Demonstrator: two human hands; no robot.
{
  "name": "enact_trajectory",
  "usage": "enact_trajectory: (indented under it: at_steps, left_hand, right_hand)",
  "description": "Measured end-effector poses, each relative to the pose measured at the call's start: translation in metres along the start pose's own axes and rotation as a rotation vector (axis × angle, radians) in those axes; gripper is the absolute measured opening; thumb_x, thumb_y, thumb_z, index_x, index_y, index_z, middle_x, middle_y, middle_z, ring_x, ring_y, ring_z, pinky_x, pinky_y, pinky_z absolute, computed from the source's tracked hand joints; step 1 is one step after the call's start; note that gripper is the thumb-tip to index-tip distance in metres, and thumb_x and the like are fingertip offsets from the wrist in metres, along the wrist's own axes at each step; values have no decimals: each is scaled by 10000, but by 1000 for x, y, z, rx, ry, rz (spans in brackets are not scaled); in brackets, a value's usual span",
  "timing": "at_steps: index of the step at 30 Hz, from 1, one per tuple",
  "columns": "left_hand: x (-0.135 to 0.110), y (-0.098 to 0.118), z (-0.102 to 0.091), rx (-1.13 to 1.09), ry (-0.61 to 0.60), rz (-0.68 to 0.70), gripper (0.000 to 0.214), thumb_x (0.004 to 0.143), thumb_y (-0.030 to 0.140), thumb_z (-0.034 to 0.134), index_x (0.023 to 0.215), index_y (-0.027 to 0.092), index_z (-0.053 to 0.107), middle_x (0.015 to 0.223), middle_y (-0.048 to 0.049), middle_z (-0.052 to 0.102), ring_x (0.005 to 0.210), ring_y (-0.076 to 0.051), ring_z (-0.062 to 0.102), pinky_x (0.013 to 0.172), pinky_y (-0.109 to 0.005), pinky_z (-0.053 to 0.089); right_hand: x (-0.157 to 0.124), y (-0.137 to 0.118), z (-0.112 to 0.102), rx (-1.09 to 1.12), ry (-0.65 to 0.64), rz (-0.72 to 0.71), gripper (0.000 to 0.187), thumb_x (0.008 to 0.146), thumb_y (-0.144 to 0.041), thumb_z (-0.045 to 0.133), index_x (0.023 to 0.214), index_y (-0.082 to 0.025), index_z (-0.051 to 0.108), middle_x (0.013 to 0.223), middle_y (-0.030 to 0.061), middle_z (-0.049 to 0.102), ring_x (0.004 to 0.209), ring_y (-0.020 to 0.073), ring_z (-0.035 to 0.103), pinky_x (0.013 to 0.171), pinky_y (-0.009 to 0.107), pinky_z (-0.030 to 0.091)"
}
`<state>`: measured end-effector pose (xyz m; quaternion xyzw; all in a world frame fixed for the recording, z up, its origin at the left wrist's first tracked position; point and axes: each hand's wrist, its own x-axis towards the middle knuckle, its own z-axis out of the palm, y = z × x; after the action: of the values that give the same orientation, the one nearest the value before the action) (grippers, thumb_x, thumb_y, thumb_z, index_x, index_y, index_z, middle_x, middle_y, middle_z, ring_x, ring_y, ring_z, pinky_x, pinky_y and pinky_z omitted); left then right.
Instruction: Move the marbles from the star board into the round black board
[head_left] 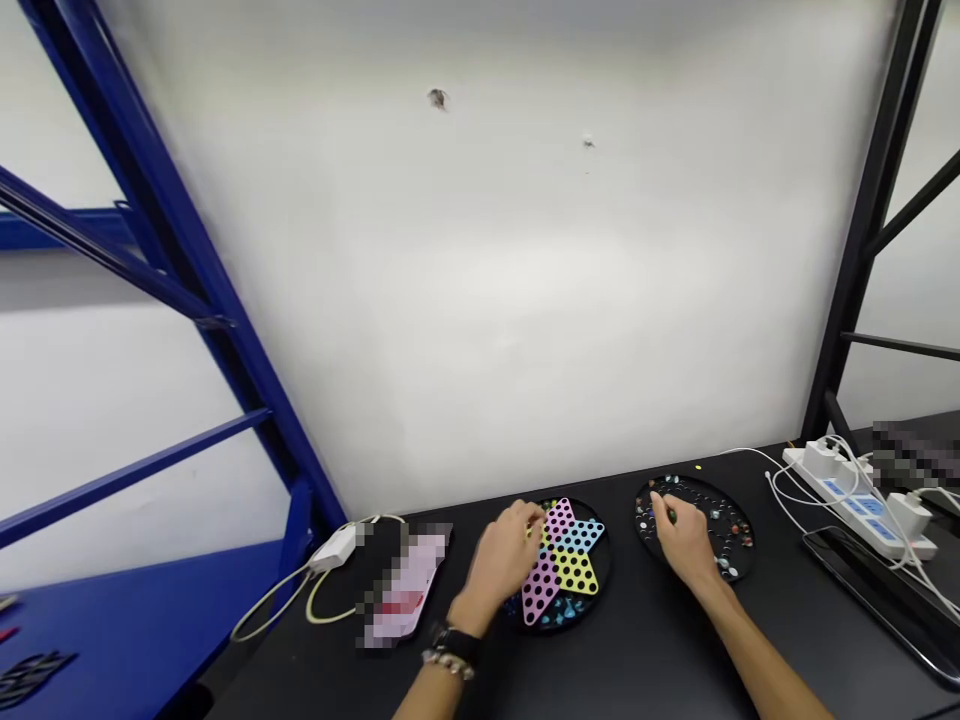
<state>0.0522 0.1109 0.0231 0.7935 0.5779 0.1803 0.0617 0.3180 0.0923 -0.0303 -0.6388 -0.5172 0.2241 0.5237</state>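
Observation:
My left hand [502, 558] hangs over a round black board carrying a star-shaped plate [568, 565] with pink, blue and yellow points punched with holes. Its fingertips reach the star's upper left edge, and I cannot tell whether they pinch a small piece. My right hand [681, 538] rests on a second round black board [731, 530], which is dotted with several small glass marbles [720, 512]. Its fingers are bunched among the marbles. A dark green piece shows by the fingers, too small to tell if it is held.
A small yellow marble [698, 467] lies on the black tabletop behind the boards. To the left are a white charger [335, 548] with cable and a blurred pink package [403, 590]. On the right are a white power strip [855, 500] with cables and a dark tablet [862, 600].

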Motion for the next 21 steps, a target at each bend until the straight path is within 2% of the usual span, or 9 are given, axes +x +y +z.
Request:
enact_trajectory:
  at_steps: [3, 5, 8, 11, 16, 21]
  left_hand:
    - [-3, -56, -10, 117, -164, -99, 280, 920, 225, 396, 1015, 242, 659, 1058, -38, 665, 1003, -198, 628, 857, -303, 453]
    - [-5, -75, -13, 134, -259, -100, 260, 901, 258, 435, 1006, 260, 673, 1050, -33, 672, 1003, -202, 635, 854, -299, 459]
    - [-6, -81, -10, 175, -314, -78, 260, 898, 302, 420, 981, 252, 661, 1038, -47, 675, 972, -226, 646, 822, -322, 473]
    - [-5, -77, -3, 231, -352, -33, 339, 931, 299, 317, 1015, 210, 633, 1060, -92, 674, 983, -260, 654, 849, -367, 476]
    - [-8, -83, 9, 202, -352, 13, 465, 966, 308, 204, 1194, 166, 583, 1171, -142, 663, 1110, -287, 625, 973, -415, 445]
    - [-15, -88, 12, 191, -327, 33, 476, 962, 312, 218, 1190, 165, 609, 1186, -153, 671, 1148, -287, 610, 1017, -428, 434]
  right_hand:
    - [5, 12, -14, -519, -63, 9, 399, 920, -439, 436, 589, -218, 443, 603, 28, 540, 562, 162, 486, 559, 286, 303]
    - [5, 19, -17, -708, -135, 40, 315, 928, -368, 441, 666, -218, 531, 700, 55, 606, 622, 192, 561, 589, 298, 332]
    - [5, 25, -15, -848, -147, 18, 230, 931, -327, 454, 802, -206, 600, 878, 101, 645, 791, 240, 619, 641, 313, 379]
    - [4, 26, -13, -893, -104, -31, 237, 932, -373, 465, 886, -193, 612, 961, 127, 629, 936, 279, 599, 689, 325, 404]
    - [0, 19, -10, -852, -83, -67, 236, 917, -413, 480, 900, -203, 585, 957, 113, 601, 953, 287, 578, 747, 363, 408]
    - [-2, 17, -5, -783, -86, -97, 206, 908, -405, 485, 876, -218, 566, 947, 89, 595, 938, 270, 570, 752, 362, 405]
